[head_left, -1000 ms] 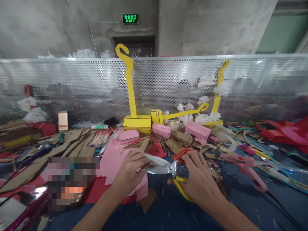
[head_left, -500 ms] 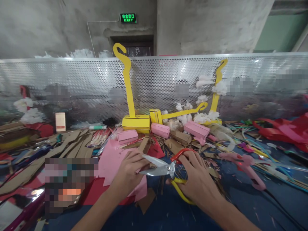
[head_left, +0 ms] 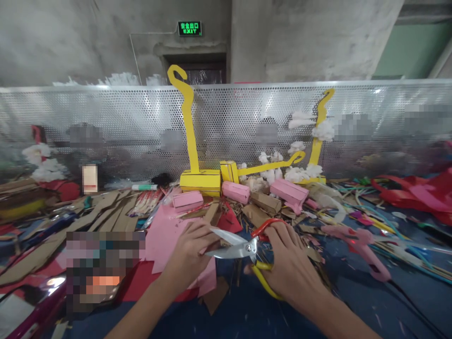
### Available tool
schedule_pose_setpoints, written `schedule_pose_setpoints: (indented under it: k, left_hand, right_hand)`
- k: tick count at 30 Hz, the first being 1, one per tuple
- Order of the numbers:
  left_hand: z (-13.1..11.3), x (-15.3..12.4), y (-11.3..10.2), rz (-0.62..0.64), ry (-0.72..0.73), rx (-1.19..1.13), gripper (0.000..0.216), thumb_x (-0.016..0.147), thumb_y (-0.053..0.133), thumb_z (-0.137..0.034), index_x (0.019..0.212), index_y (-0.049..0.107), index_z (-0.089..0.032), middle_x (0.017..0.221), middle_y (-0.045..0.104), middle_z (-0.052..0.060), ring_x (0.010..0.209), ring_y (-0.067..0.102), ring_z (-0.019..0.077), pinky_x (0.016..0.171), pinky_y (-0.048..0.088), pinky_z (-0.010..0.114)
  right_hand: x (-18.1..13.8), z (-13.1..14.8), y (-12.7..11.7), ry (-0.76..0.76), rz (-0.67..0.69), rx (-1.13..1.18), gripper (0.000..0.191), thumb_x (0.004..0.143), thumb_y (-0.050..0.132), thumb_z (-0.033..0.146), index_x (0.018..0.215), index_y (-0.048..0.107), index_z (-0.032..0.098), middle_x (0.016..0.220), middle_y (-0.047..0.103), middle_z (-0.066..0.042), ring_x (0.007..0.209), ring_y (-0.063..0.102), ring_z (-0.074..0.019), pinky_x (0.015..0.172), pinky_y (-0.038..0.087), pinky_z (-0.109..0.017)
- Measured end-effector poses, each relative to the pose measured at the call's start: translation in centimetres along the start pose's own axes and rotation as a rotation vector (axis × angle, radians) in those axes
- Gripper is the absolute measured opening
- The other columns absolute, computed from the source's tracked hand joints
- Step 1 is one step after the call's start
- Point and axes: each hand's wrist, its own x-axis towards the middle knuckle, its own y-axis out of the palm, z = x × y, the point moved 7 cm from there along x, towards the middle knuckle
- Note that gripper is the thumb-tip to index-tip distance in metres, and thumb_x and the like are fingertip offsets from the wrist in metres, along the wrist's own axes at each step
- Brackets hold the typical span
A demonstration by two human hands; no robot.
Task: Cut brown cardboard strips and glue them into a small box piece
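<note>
A pair of scissors (head_left: 240, 248) with one red and one yellow handle is in my right hand (head_left: 291, 256), its fingers through and around the handles. The blades are parted and point left, their tips at the fingers of my left hand (head_left: 194, 249). Those fingers are pinched together; whatever they hold is hidden or too small to name. Just behind them a brown cardboard strip (head_left: 212, 213) shows, and I cannot tell whether they touch it. Under my left hand lie pink sheets (head_left: 164, 235) on red material (head_left: 136, 287).
Behind my hands stand a yellow hooked cardboard piece (head_left: 189, 127) on a yellow block (head_left: 200, 182) and several pink blocks (head_left: 289, 192). A pink glue gun (head_left: 363, 242) with a cord lies right. Cardboard strips (head_left: 102, 214) cover the left. A perforated metal screen (head_left: 226, 108) closes the back.
</note>
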Motion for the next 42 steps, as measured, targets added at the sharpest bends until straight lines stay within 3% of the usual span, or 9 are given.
schedule_pose_setpoints:
  k: [4, 9, 23, 31, 37, 42]
  left_hand:
    - [0.5, 0.0, -0.2, -0.012, -0.055, -0.017, 0.02, 0.092, 0.061, -0.01, 0.101, 0.073, -0.023, 0.099, 0.076, 0.005, 0.096, 0.06, 0.0221, 0.086, 0.047, 0.04]
    - [0.1, -0.1, 0.1, -0.005, 0.013, -0.01, 0.018, 0.091, 0.06, -0.008, 0.095, 0.072, -0.02, 0.091, 0.076, 0.004, 0.089, 0.06, 0.0212, 0.081, 0.046, 0.038]
    - [0.1, -0.4, 0.4, 0.024, 0.038, 0.044, 0.018, 0.091, 0.061, -0.01, 0.1, 0.07, -0.022, 0.106, 0.076, 0.005, 0.098, 0.063, 0.0221, 0.086, 0.046, 0.04]
    - [0.0, -0.2, 0.2, 0.03, 0.025, 0.072, 0.019, 0.092, 0.056, -0.008, 0.099, 0.069, -0.021, 0.102, 0.076, 0.005, 0.095, 0.062, 0.0232, 0.085, 0.044, 0.04]
    - [0.9, -0.4, 0.2, 0.033, -0.078, 0.039, 0.021, 0.091, 0.054, -0.006, 0.101, 0.065, -0.021, 0.101, 0.074, 0.006, 0.097, 0.063, 0.0233, 0.084, 0.045, 0.04]
    - [0.5, -0.1, 0.0, 0.044, -0.004, 0.12, 0.021, 0.094, 0.054, -0.008, 0.106, 0.065, -0.021, 0.107, 0.074, 0.006, 0.1, 0.065, 0.0233, 0.087, 0.045, 0.042]
  right_hand:
    - [0.0, 0.2, -0.1, -0.019, -0.008, -0.034, 0.053, 0.073, 0.074, 0.054, 0.104, 0.053, 0.016, 0.109, 0.055, -0.016, 0.099, 0.054, -0.036, 0.085, 0.048, -0.05]
    - [-0.1, 0.3, -0.2, -0.024, -0.023, -0.058, 0.055, 0.074, 0.073, 0.055, 0.106, 0.054, 0.014, 0.108, 0.055, -0.016, 0.101, 0.053, -0.0362, 0.088, 0.047, -0.052]
    - [0.1, -0.2, 0.2, -0.013, 0.001, 0.027, 0.039, 0.074, 0.077, 0.041, 0.101, 0.062, 0.017, 0.106, 0.058, -0.013, 0.102, 0.054, -0.034, 0.091, 0.048, -0.049]
    - [0.0, -0.1, 0.0, 0.025, 0.025, 0.024, 0.039, 0.074, 0.075, 0.044, 0.097, 0.055, 0.019, 0.107, 0.056, -0.014, 0.101, 0.053, -0.0354, 0.085, 0.049, -0.049]
    - [0.0, -0.1, 0.2, 0.014, 0.016, -0.03, 0.047, 0.077, 0.072, 0.049, 0.105, 0.051, 0.018, 0.111, 0.056, -0.015, 0.1, 0.053, -0.0356, 0.083, 0.048, -0.05]
    - [0.0, -0.4, 0.1, 0.018, -0.006, -0.048, 0.047, 0.078, 0.071, 0.05, 0.105, 0.052, 0.017, 0.109, 0.056, -0.015, 0.1, 0.053, -0.0361, 0.084, 0.047, -0.051]
